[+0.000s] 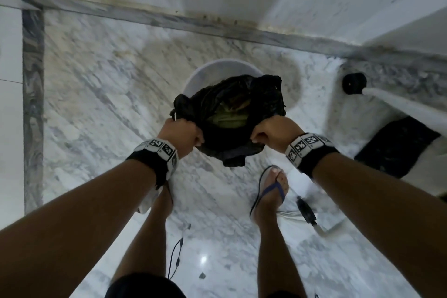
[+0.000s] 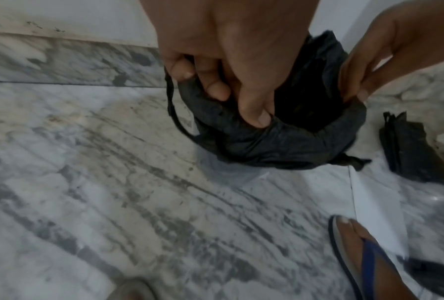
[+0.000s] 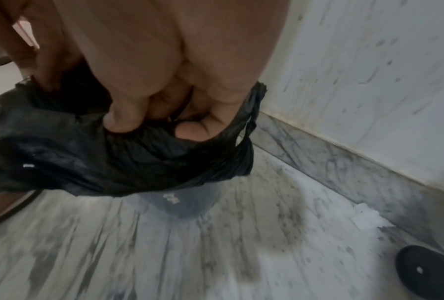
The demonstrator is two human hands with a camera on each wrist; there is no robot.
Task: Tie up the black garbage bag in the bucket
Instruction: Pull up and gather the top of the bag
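Note:
A black garbage bag [image 1: 232, 113] sits in a pale translucent bucket [image 1: 205, 72] on the marble floor near the wall. Its mouth gapes, with greenish waste inside. My left hand [image 1: 181, 133] grips the bag's near-left rim, fingers curled over the plastic [image 2: 241, 105]. My right hand [image 1: 273, 130] grips the near-right rim, thumb and fingers bunching the black plastic [image 3: 144, 121]. A thin handle loop [image 2: 173, 105] hangs from the bag beside my left hand. The bucket [image 3: 180, 205] shows below the bag.
A wall and grey marble skirting [image 1: 169, 22] run behind the bucket. A black round foot [image 1: 354, 83] of a white stand is at right, with a black folded bag [image 2: 411, 150] on the floor. My sandalled feet [image 1: 271, 191] stand close, with cables [image 1: 176, 256] trailing.

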